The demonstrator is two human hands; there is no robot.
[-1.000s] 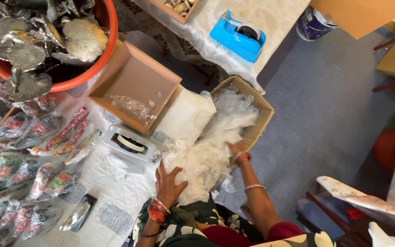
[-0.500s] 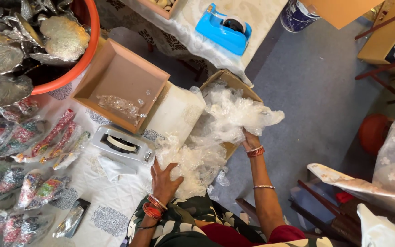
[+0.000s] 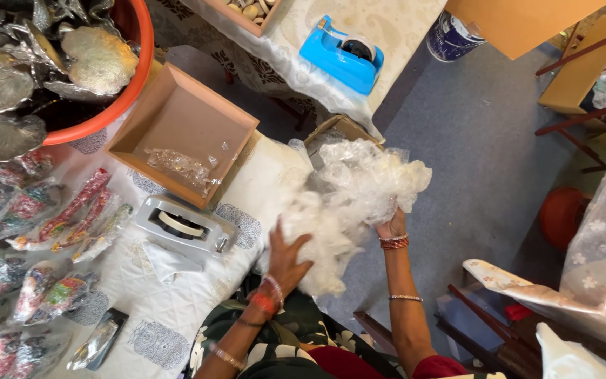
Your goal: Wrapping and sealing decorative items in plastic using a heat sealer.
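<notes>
A big fluffy heap of crumpled clear plastic wrap [image 3: 348, 200] hangs over the table's edge, above a brown cardboard box [image 3: 341, 128] on the floor. My right hand [image 3: 391, 226] grips the heap from below at its right side and holds it up. My left hand [image 3: 287, 256] presses flat, fingers spread, against the heap's lower left part. Both wrists wear red and metal bangles.
A white tape dispenser [image 3: 184, 226] and an open shallow cardboard box [image 3: 182, 137] lie left of the hands on the white cloth. Wrapped colourful packets [image 3: 71, 217], a red tub [image 3: 117, 105] of silver leaf trays and a blue tape dispenser [image 3: 341, 55] lie farther off.
My right hand has lifted the plastic heap up and out of the floor box. My left hand has moved right, onto the heap.
</notes>
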